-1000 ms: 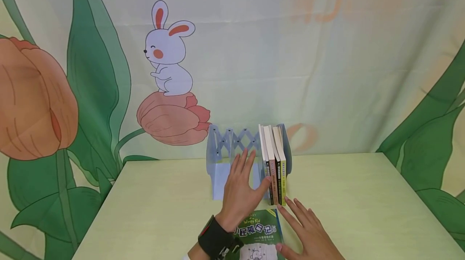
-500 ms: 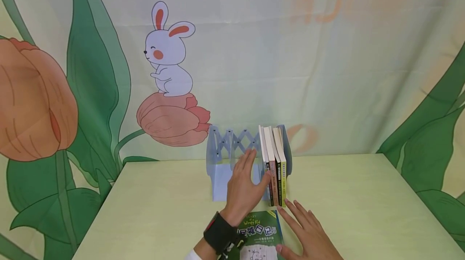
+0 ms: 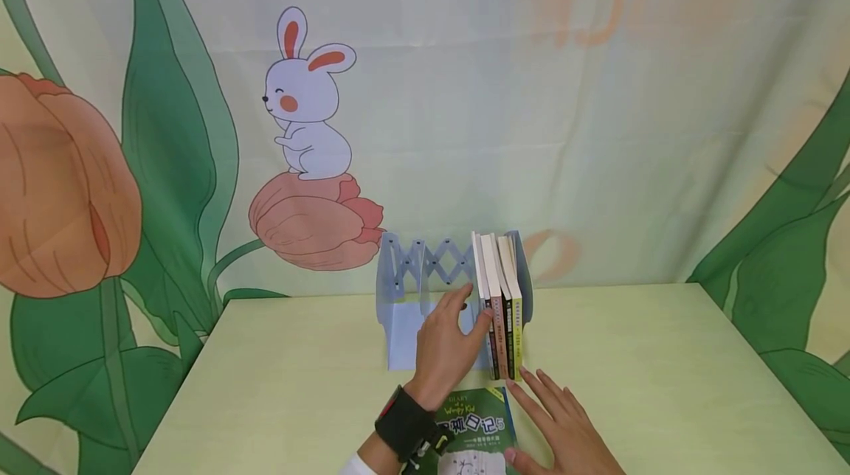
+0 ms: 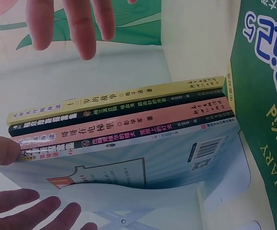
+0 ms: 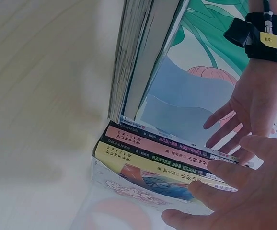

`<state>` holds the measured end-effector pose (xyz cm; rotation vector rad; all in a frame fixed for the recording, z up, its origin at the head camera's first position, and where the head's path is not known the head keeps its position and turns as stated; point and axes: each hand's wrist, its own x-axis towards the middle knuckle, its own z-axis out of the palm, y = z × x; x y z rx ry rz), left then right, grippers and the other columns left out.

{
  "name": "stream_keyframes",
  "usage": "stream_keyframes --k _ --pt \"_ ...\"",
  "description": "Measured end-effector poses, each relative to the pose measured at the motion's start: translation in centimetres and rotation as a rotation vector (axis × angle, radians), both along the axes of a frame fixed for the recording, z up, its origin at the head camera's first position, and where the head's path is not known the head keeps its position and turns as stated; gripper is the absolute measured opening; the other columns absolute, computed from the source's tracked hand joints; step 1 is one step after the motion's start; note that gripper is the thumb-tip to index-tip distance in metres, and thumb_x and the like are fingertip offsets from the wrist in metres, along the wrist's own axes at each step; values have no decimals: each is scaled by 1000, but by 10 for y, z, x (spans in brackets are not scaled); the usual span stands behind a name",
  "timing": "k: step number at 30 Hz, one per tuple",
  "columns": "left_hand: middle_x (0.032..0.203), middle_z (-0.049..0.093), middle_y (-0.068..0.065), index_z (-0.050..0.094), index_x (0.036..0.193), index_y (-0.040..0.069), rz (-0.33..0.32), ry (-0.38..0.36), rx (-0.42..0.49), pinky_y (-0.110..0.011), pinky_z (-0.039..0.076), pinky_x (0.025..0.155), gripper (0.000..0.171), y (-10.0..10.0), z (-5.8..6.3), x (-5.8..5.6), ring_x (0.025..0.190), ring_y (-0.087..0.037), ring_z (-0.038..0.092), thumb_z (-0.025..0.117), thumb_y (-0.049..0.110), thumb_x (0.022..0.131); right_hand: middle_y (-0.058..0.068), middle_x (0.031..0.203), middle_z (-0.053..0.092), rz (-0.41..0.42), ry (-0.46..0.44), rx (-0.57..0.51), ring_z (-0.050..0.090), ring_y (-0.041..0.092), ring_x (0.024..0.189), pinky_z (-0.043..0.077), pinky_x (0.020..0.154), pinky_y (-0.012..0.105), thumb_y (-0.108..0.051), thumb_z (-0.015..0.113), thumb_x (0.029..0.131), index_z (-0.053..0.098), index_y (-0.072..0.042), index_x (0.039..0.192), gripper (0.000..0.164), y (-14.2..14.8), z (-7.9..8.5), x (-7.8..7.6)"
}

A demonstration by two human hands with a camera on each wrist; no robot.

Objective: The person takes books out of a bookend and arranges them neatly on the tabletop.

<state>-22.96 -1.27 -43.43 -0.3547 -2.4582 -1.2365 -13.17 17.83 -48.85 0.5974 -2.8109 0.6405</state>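
Note:
Several thin books (image 3: 502, 338) with yellow, black and pink spines stand upright in the right end of a pale blue expandable book rack (image 3: 402, 342). At their left side, my left hand (image 3: 443, 349) has its thumb (image 4: 2, 149) against the spine edges, while its other fingers spread loosely beside the divider. My right hand (image 3: 564, 431) is held with fingers extended just right of and in front of the books, apart from them as far as I can tell. A green Diary of a Wimpy Kid book (image 3: 479, 427) lies in front, partly covered by my left wrist.
The pale table (image 3: 279, 386) extends to both sides of the rack. Behind it hangs a curtain (image 3: 425, 128) printed with a rabbit and tulips. In the right wrist view, thick page blocks (image 5: 148, 52) rise near the spines.
My left hand's fingers have bent and drawn back a little from the rack's rear, its thumb staying at the spines. The right hand barely moves.

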Motion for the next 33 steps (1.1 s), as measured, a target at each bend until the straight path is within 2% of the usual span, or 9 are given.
stream_keyframes --k 6,12,17,19,22,29,33 --pt "128 65 -6 57 139 13 -8 -3 3 -41 54 80 47 -1 0 1 107 -24 67 58 36 98 4 155 42 2 -19 -12 38 33 142 34 105 68 -54 68 85 39 -35 151 75 -1 0 0" --pt "128 65 -7 52 143 14 -69 -23 45 -32 55 79 45 -2 -2 2 102 -21 69 54 32 101 4 156 41 2 -69 -56 37 34 143 32 105 69 -50 65 88 38 -37 151 69 -2 3 1" --pt "134 62 -8 46 147 18 -131 -35 93 -27 57 77 45 -3 -5 1 102 -22 69 49 31 104 5 155 42 7 -72 -66 38 35 142 33 103 70 -49 65 89 39 -37 151 68 -2 3 1" --pt "135 61 -9 44 148 18 -138 -34 92 -26 56 77 46 -2 -6 1 101 -21 69 47 30 105 5 156 42 11 -75 -67 38 36 142 32 103 70 -48 65 89 38 -36 151 68 -2 3 0" --pt "131 63 -9 46 147 15 -113 -11 61 -25 56 75 44 0 -5 1 98 -21 69 48 26 104 6 155 42 17 -77 -67 38 36 142 32 104 70 -48 65 89 39 -35 151 69 -2 2 0" --pt "117 69 -9 56 135 9 -5 34 3 -27 55 70 37 9 1 -1 88 -19 70 53 17 99 7 155 42 25 -70 -75 39 38 141 33 102 71 -47 66 89 41 -29 150 68 -3 2 1" --pt "106 71 -8 59 132 6 30 45 -23 -26 53 65 36 11 2 -2 82 -18 70 56 18 97 7 155 42 26 -63 -74 38 37 142 34 102 70 -47 66 90 39 -33 151 68 -2 1 1"
